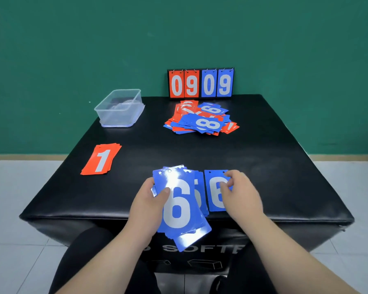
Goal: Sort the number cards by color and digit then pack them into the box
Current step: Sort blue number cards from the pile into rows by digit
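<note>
Evidently sorting sixes: the left hand (149, 202) grips the blue stack (179, 209) as a supply, while the right hand (242, 192) pinches one card (212, 194) just right, probably starting a pile.

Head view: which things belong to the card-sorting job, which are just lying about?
Job: blue 6 stack in the left hand; single blue 6 card pinched by the right hand; red 1 stack; mixed card pile; clear box.
Lying about: flip scoreboard showing 09 09, at the table's far edge.
</note>
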